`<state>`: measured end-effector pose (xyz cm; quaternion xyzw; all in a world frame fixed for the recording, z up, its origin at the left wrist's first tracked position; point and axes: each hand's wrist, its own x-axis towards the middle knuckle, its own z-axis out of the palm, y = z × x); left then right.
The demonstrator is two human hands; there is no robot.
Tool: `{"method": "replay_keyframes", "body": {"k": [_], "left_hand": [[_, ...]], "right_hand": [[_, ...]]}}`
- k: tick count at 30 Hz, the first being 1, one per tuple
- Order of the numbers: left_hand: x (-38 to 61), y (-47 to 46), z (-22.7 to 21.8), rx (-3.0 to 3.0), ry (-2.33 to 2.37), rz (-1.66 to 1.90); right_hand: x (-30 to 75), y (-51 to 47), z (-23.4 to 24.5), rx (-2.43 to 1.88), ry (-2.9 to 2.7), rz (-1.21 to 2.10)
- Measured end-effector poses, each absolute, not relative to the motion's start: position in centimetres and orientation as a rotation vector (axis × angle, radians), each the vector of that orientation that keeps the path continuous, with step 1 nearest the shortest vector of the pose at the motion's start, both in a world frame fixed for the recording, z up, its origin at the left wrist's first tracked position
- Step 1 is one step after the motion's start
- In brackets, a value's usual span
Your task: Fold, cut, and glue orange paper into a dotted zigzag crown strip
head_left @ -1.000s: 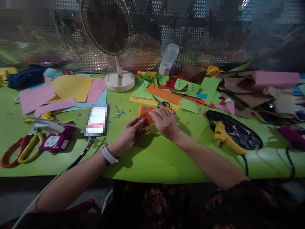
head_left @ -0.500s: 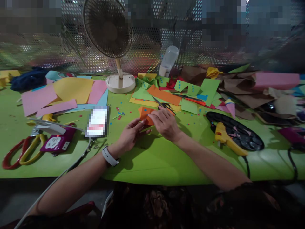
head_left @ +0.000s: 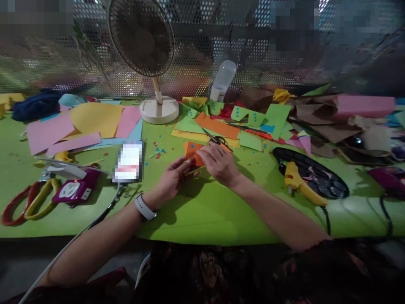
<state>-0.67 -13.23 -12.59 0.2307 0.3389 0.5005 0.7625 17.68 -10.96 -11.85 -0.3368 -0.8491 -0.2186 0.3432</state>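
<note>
Between my two hands is a small piece of orange paper (head_left: 192, 148) with a blue dot on it. My left hand (head_left: 173, 179) pinches its lower left edge with thumb and fingers. On the right side of the paper, my right hand (head_left: 219, 164) is closed, its fingertips on the sheet and partly hiding it. Just beyond my right hand lies a pair of dark-handled scissors (head_left: 218, 139), half covered by the knuckles. Green strips (head_left: 248, 116) with blue dots rest behind, beside a larger orange sheet (head_left: 218, 125).
A white fan (head_left: 160, 110) and an upturned bottle (head_left: 224, 80) stand at the back. Left are a phone (head_left: 128, 162), a purple power strip (head_left: 74, 188) and large scissors (head_left: 41, 202). A yellow glue gun (head_left: 302, 183) leans on a black palette (head_left: 335, 185) at right.
Both hands keep nearly the same hold on the orange paper. The whole view has shifted very slightly; nothing else has visibly moved.
</note>
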Motion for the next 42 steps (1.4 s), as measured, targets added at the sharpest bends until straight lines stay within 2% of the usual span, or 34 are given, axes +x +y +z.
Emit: {"method": "replay_keyframes", "body": {"k": [4,29,39,42], "left_hand": [[-0.68,-13.21,-12.58,0.504,0.735,1.081],[-0.55,-13.2,-12.3,0.512,0.767,1.074],[-0.71,-13.21,-11.91,0.501,0.759,1.091],[-0.76,-13.25,-11.93,0.523,0.756,1.086]], "right_hand": [[17.76,-10.89,-11.87,-0.917,-2.223,-0.503],[17.93,-10.89,-11.29,-0.788,-2.294,-0.747],[18.16,-10.93,-11.23,-0.781,-2.294,-0.596],[17.99,-10.97,-11.03,-0.847,-2.175,-0.408]]}}
